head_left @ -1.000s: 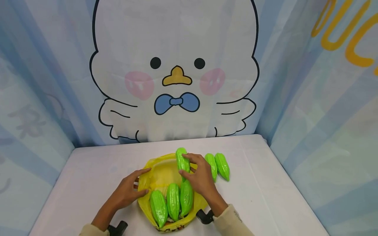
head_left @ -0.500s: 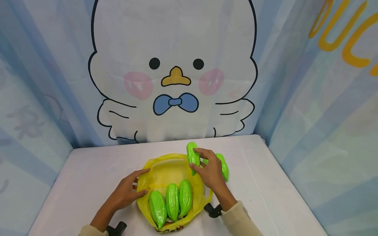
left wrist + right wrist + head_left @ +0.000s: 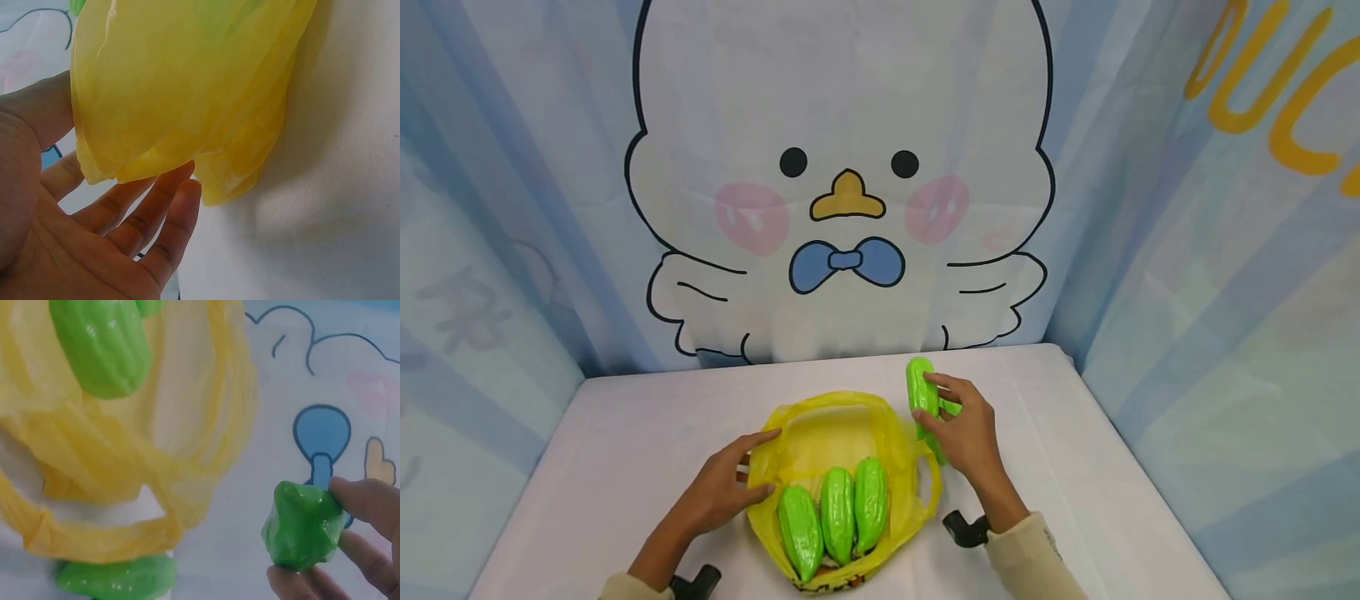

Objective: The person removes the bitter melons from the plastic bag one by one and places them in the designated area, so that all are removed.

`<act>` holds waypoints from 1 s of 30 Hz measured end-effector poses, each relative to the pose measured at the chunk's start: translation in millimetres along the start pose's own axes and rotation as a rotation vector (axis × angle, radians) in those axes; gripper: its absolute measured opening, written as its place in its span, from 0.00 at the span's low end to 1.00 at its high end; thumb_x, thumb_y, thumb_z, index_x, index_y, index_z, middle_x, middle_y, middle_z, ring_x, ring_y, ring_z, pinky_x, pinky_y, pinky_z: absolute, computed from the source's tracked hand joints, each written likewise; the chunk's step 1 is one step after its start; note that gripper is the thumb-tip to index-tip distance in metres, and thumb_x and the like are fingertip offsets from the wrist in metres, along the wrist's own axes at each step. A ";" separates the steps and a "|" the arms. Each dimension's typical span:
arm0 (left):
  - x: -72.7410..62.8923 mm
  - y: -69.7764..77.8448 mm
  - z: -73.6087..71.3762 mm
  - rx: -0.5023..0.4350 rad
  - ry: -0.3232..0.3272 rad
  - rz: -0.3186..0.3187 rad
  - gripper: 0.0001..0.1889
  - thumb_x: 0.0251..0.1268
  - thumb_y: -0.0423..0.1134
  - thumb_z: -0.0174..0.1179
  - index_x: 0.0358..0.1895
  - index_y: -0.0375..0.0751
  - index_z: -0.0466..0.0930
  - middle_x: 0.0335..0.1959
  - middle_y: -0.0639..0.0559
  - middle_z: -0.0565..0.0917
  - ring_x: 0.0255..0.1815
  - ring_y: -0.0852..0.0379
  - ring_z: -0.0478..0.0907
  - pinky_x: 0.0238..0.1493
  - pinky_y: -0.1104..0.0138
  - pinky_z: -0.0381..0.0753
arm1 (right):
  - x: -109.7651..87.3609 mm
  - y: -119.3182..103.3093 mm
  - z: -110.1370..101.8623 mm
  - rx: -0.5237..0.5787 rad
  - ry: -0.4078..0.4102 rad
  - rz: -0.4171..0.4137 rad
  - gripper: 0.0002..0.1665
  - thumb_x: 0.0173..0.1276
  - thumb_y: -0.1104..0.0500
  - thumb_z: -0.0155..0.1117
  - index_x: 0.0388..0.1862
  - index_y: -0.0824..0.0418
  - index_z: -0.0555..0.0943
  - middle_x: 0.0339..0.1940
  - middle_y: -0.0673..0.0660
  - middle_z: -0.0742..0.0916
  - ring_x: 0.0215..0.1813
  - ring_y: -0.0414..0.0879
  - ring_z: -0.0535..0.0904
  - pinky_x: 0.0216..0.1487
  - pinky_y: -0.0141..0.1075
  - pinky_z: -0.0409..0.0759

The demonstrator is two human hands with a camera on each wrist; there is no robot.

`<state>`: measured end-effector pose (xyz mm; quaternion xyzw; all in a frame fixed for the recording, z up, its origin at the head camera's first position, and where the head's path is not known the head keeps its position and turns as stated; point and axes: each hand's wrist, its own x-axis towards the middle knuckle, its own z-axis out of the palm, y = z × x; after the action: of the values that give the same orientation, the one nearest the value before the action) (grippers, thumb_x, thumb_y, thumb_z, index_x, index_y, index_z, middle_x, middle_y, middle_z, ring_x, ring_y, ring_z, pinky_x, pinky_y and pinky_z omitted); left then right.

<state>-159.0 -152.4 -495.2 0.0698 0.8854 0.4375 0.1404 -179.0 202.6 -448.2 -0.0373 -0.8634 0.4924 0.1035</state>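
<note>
My right hand point(image 3: 966, 425) holds a glossy bright-green ridged gourd point(image 3: 922, 387) between thumb and fingers, just off the bag's right rim. In the right wrist view this gourd point(image 3: 303, 526) is seen end-on. Several like it are about. Inside the yellow plastic bag point(image 3: 891, 417) three gourds point(image 3: 838, 512) lie side by side towards the front. My left hand point(image 3: 722, 487) holds the bag's left rim, thumb and index fingertip hooked over the edge. The left wrist view shows the other fingers outside the plastic point(image 3: 181, 94). Behind my right hand, green pieces point(image 3: 950, 407) on the table are mostly hidden.
A bag handle loop point(image 3: 934, 483) stands out at the right side. The white-covered table point(image 3: 1075, 517) ends at a cloth backdrop point(image 3: 850, 317) with a cartoon duck, and cloth walls flank both sides. Dark wrist mounts point(image 3: 966, 529) sit under the wrists.
My right hand has carried its gourd rightwards, from above the bag to outside its right rim, in front of the gourds on the table. The left hand has stayed at the rim.
</note>
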 end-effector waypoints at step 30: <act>0.6 -0.8 0.5 0.013 0.006 -0.008 0.40 0.63 0.36 0.76 0.79 0.52 0.70 0.79 0.38 0.72 0.58 0.47 0.82 0.60 0.49 0.88 | 15.8 58.0 -54.3 -0.116 0.029 0.127 0.35 0.69 0.63 0.76 0.75 0.52 0.78 0.79 0.62 0.75 0.77 0.61 0.75 0.71 0.50 0.81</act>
<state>-159.5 -152.4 -496.2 0.0660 0.8890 0.4314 0.1388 -185.0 280.7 -468.9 -0.1049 -0.8848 0.4464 0.0824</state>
